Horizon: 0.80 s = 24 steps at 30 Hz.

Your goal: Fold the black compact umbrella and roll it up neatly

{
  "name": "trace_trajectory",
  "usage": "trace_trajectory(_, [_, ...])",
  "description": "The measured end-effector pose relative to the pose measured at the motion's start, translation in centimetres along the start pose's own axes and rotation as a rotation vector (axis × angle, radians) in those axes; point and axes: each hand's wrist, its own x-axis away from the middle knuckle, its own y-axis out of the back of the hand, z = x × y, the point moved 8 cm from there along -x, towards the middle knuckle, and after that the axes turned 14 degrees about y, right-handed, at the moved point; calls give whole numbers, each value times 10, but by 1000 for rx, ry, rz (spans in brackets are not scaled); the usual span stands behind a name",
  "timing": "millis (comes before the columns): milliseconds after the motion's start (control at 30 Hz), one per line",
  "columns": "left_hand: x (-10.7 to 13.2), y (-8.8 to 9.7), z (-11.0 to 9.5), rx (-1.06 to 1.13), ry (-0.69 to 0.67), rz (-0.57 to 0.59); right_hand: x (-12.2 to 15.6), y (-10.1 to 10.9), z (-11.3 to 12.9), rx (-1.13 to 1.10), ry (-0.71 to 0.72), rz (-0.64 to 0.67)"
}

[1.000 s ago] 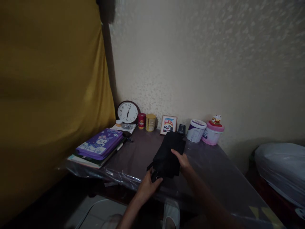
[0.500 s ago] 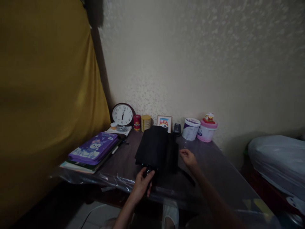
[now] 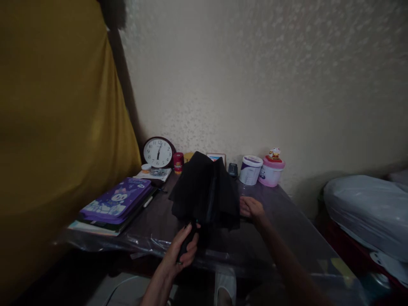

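A black folding umbrella [image 3: 204, 191] is tilted over the front of the table, its cloth loose and partly spread in folds. My left hand [image 3: 183, 248] is wrapped round its dark handle, with the thumb on top close to the cloth. At the right edge of the canopy, my right hand [image 3: 251, 208] has its fingers curled together against the cloth. Exactly which part the fingertips pinch is hard to make out in the dim light.
Along the wall stand a clock [image 3: 158, 153], a red can [image 3: 178, 163], a picture frame [image 3: 219, 156], a white tub [image 3: 250, 171] and a pink-lidded tub [image 3: 270, 173] with a figurine. A purple case [image 3: 117, 199] lies left on the plastic-covered table [image 3: 287, 238].
The umbrella's cloth has fanned out wider and its top has risen. My left hand has moved down and left with the handle, now wrapped round it. My right hand meets the cloth edge.
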Motion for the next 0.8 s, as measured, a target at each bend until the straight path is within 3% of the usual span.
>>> trace_trajectory(133, [3,-4,-1,112,10,142,-3,4,3,-43,-2,-44])
trace_trajectory(267, [3,-3,-4,128,-4,131,-3,4,5,-117,-42,-64])
trace_trajectory(367, [0,1,-5,12,-41,-8,-5,4,7,-128,-37,-81])
trace_trajectory(467, [0,8,-10,-165,-166,-219,-4,-5,12,-124,-7,-27])
trace_trajectory(567, [1,18,-11,-333,-224,-476,8,-32,21,-125,15,150])
trace_trajectory(633, [3,23,-11,-463,-224,-635,21,-53,35,-134,110,292])
trace_trajectory(800, [8,8,-20,-958,-440,-789,48,-84,42,-165,122,368])
